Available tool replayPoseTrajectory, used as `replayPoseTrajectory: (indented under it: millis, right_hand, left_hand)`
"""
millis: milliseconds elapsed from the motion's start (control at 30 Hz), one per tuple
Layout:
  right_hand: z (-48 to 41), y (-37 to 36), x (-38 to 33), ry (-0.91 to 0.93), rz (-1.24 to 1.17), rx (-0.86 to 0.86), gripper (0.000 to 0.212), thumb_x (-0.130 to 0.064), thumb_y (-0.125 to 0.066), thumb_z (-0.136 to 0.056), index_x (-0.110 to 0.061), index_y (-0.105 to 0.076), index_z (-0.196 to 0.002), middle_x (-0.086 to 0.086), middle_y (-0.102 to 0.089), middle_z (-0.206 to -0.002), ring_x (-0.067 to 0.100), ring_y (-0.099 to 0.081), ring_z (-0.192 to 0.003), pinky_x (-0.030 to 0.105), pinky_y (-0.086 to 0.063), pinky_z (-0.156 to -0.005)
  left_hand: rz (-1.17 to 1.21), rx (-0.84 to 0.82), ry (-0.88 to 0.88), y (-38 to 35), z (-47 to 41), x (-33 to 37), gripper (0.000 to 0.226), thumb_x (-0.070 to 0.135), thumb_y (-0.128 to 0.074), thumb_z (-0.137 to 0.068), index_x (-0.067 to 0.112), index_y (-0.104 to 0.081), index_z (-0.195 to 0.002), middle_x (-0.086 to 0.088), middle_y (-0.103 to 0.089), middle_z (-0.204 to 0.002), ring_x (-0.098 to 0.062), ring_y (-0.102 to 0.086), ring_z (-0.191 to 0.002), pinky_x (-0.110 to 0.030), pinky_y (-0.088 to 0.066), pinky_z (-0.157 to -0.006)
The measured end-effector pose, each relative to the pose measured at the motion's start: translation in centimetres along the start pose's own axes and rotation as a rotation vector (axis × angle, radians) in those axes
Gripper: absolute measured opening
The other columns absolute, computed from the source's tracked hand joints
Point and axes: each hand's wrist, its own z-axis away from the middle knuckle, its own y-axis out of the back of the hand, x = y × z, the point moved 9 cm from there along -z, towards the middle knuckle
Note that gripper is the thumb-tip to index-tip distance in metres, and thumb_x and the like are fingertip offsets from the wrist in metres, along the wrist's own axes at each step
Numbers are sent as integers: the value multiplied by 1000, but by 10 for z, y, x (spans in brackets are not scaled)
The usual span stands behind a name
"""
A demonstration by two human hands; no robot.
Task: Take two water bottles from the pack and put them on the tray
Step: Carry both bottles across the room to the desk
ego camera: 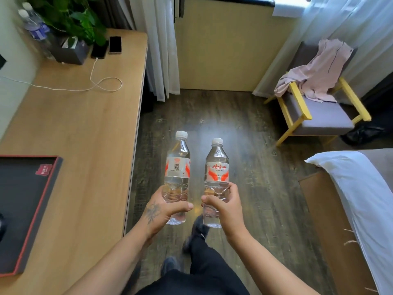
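My left hand grips the lower part of a clear water bottle with a white cap and a red-and-white label, held upright over the floor. My right hand grips a second, matching water bottle, also upright, just to the right of the first. The two bottles are a little apart. A black tray with a red rim lies on the wooden desk at the left edge, well to the left of both hands. The pack is not in view.
The wooden desk runs along the left, with two phones, a white cable, a plant and two more bottles at its far end. A yellow-framed chair with a pink garment stands at the right. A bed fills the lower right.
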Motion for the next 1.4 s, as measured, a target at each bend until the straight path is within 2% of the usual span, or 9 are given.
replayPoseTrajectory:
  millis: [133, 267, 367, 533, 800, 900, 1100, 1233, 1400]
  right_hand:
    - [-60, -11, -19, -15, 10, -41, 77, -38, -88, -53, -23, -60, -123, 4, -79, -113, 20, -79, -100, 35, -65, -82]
    - [-116, -25, -48, -20, 30, -114, 77, -39, -89, -53, -26, -59, -122, 0, -78, -112, 10, -79, -94, 24, -62, -74]
    - [-155, -32, -70, -29, 42, -158, 75, -40, -89, -54, -29, -59, -121, -1, -78, -113, 15, -79, -99, 26, -61, -77]
    - [-206, -54, -102, -15, 71, -207, 74, -43, -88, -55, -31, -59, -122, 3, -77, -118, 25, -76, -108, 45, -63, -94]
    - [-266, -96, -143, 1, 104, -176, 73, -40, -89, -57, -26, -59, -122, 10, -74, -120, 35, -72, -113, 58, -59, -101]
    - [-280, -113, -157, -12, 87, -148, 75, -41, -88, -56, -25, -58, -123, 8, -75, -118, 33, -74, -111, 57, -60, -101]
    - [-304, -162, -184, 25, 125, -170, 77, -45, -87, -55, -28, -57, -124, 2, -77, -116, 24, -78, -104, 46, -66, -90]
    - [-315, -214, -193, 43, 170, -236, 76, -50, -87, -57, -34, -56, -125, -9, -75, -114, 7, -77, -99, 36, -67, -86]
    - [-312, -299, -192, 33, 220, -402, 71, -42, -87, -63, -34, -54, -125, -9, -74, -113, 6, -78, -97, 21, -64, -70]
  left_hand:
    - [-20, 41, -5, 3, -51, 28, 65, 36, -100, -52, 29, -80, -114, -6, -89, -110, -31, -84, -108, -51, -67, -97]
    - [9, 103, 17, 6, -93, 59, 78, 38, -100, -51, 25, -76, -124, -8, -88, -113, -33, -82, -113, -55, -66, -103]
    - [49, 123, 15, 6, -123, 85, 84, 39, -99, -48, 16, -75, -126, -12, -86, -111, -34, -80, -108, -51, -66, -96]
    - [121, 144, 8, 13, -162, 121, 73, 37, -96, -47, 20, -78, -116, -1, -86, -94, -17, -81, -88, -28, -64, -70]
    - [146, 158, 27, 56, -226, 153, 73, 35, -98, -48, 15, -81, -116, -9, -87, -96, -25, -80, -91, -37, -63, -79]
    - [137, 147, 22, 73, -247, 169, 76, 37, -98, -47, 11, -81, -117, -17, -88, -100, -27, -80, -89, -40, -65, -81]
    - [163, 125, -8, 117, -273, 195, 79, 35, -97, -48, 10, -78, -120, -2, -86, -91, -14, -81, -79, -24, -63, -67]
    - [212, 196, -40, 170, -273, 196, 85, 36, -97, -50, 12, -75, -128, -6, -86, -99, -17, -81, -86, -24, -64, -70]
    - [298, 361, -46, 246, -245, 180, 77, 42, -98, -53, 18, -77, -124, -2, -85, -94, -20, -82, -88, -29, -66, -75]
